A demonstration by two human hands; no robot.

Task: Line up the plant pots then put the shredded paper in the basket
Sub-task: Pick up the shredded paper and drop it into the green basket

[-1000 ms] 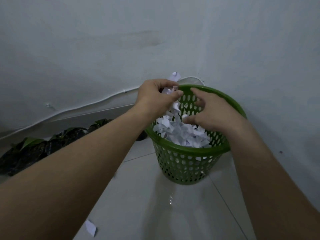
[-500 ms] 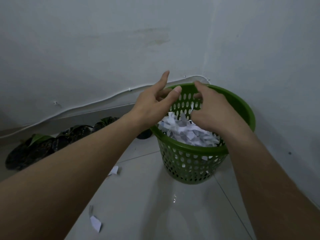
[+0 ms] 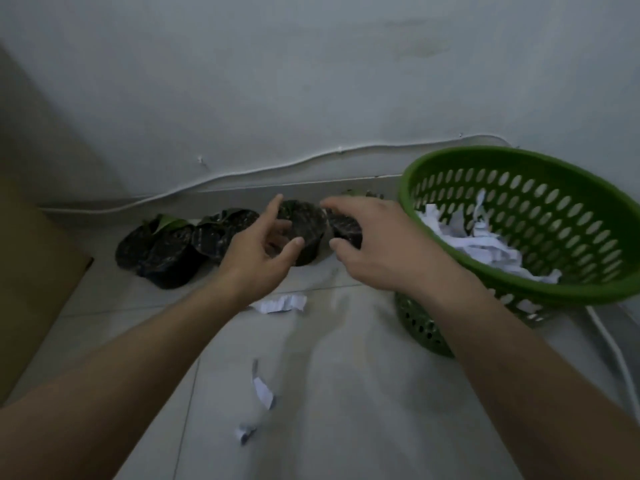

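Both the left hand (image 3: 263,251) and right hand (image 3: 367,240) hover at frame centre, fingers loosely spread, grasping nothing. White shredded paper strips (image 3: 280,303) lie on the pale tiled floor (image 3: 346,393) below them, more in the green perforated plastic basket (image 3: 429,327) at right. Judged featherlight, limp and tear-prone: pinch each strip mid-length.

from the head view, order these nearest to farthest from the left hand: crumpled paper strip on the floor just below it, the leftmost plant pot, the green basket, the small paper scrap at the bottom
From the left hand:
1. Crumpled paper strip, on the floor just below the wrist.
2. Leftmost plant pot, to its left by the wall.
3. Small paper scrap, low in the picture, and green basket, off to the right: too close to call.
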